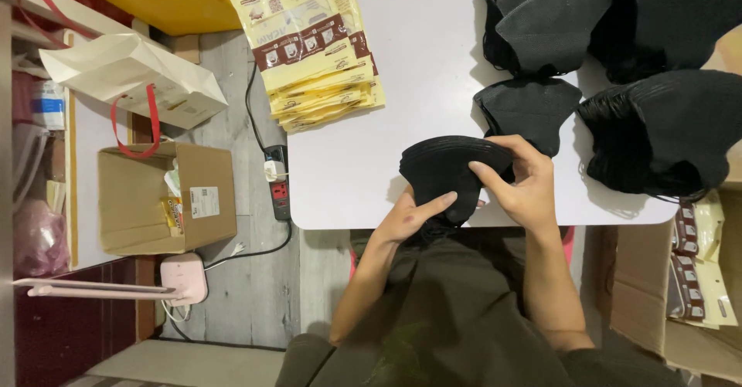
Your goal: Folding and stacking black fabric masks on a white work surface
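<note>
Head view: both hands work at the near edge of a white surface (348,163). The left hand (406,215) supports a small stack of folded black face masks (448,169) from below, its fingers laid flat against the stack's underside. The right hand (525,182) closes over the stack's right end, thumb on top and fingers curled round it, so each grip is closed on that same stack, which is held just above the surface edge in front of the person's body.

Just behind the held stack lies a smaller pile of black masks (529,109), and large heaps of black masks (657,124) fill the far right of the surface. A fanned pile of yellow flat pouches (317,47) lies at the far left corner, well apart from the hands. None of the masks in view sits inside a pouch, so as a judgement the sorting into counted stacks is under way while most of the bulk stays loose.

On the floor to the left stand an open cardboard box (166,194) and a power strip (278,182); another box with pouches (696,279) stands on the right.
</note>
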